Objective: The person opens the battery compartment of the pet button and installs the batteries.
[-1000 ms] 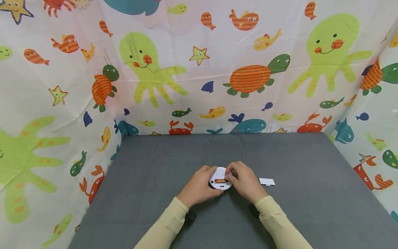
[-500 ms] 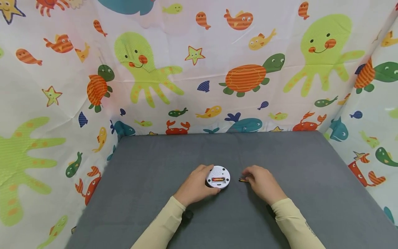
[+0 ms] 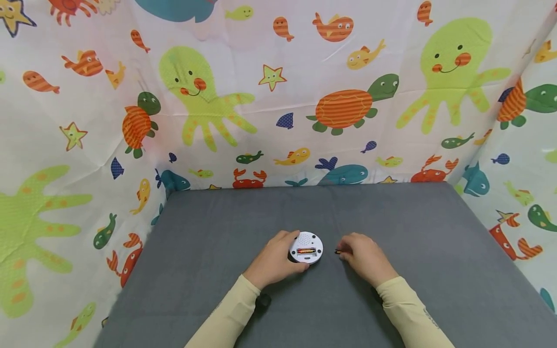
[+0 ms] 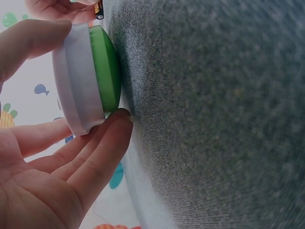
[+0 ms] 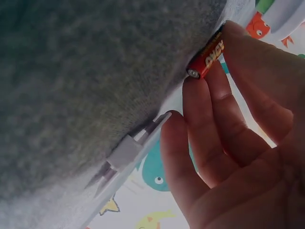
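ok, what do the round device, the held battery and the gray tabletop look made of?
Round device: probably molded plastic; smooth, satin white and green surfaces, evenly colored.
Held battery: likely metal under a glossy printed wrap; its exposed end looks metallic.
Gray tabletop: matte, probably cloth-covered, given the fine textile grain.

Head view: bright, diffuse light; white curtain (image 3: 304,63) pale, pink-tinged in places; reasonably sharp. Soft shadows fall on grey tabletop (image 3: 243,212) along inner sides of sleeves (image 3: 226,309). Wrist views: dimmer; tabletop grainy, blurred close to lens. Right wrist: right hand (image 3: 365,257) shaded against paler curtain; lower left hazy.
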A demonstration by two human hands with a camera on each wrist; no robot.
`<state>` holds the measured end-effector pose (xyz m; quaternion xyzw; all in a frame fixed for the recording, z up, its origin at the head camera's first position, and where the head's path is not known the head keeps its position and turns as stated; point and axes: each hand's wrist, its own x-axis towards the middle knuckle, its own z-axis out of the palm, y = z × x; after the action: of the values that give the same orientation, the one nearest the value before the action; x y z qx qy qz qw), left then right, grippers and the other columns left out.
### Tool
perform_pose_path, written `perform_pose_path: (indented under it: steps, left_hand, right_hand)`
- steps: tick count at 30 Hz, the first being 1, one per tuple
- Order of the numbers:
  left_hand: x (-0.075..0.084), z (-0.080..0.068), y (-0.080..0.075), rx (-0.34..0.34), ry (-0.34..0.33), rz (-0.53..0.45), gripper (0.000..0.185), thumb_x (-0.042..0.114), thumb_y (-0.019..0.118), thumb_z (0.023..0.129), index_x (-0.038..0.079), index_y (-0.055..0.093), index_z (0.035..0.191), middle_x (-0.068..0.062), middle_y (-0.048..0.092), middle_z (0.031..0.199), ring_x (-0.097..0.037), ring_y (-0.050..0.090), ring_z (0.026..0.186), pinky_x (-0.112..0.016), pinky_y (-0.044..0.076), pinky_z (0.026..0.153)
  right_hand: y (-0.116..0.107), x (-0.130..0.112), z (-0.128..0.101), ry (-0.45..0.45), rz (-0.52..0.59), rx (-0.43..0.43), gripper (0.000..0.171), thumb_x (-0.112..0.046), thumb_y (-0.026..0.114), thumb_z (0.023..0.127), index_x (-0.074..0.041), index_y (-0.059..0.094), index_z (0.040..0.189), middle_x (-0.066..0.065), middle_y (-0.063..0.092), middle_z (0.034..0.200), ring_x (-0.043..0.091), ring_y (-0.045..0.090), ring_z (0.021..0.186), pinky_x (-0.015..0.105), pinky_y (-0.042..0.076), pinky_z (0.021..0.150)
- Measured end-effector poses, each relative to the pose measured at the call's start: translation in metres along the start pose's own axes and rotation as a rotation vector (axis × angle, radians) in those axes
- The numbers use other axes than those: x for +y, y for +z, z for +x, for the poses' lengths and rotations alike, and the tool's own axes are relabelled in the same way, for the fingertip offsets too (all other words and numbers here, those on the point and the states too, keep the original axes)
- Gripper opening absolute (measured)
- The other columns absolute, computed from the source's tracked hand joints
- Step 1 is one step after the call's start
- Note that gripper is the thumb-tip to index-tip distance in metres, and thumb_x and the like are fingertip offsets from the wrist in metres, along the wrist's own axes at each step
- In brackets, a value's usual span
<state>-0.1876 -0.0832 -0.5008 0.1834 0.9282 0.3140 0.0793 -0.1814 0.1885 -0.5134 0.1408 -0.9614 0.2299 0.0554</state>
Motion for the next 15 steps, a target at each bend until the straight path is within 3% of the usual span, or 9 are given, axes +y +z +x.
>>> perform_pose_path:
  steps: [15]
  left_hand:
    - [-0.0001, 0.0008, 0.0002, -0.001, 0.006, 0.015, 0.087, 0.044, 0.088, 0.09, 0.013, 0.05, 0.162, -0.005, 0.06, 0.152, -0.018, 0.062, 0.126, -0.039, 0.054, 0.105]
  right_hand:
    - [-0.0049, -0.008, 0.0028, -0.028, -0.052, 0.023, 0.016, -0.007, 0.087, 0.089, -0.019, 0.076, 0.09, -0.005, 0.068, 0.086, 0.014, 0.061, 0.08, 0.042, 0.054, 0.075]
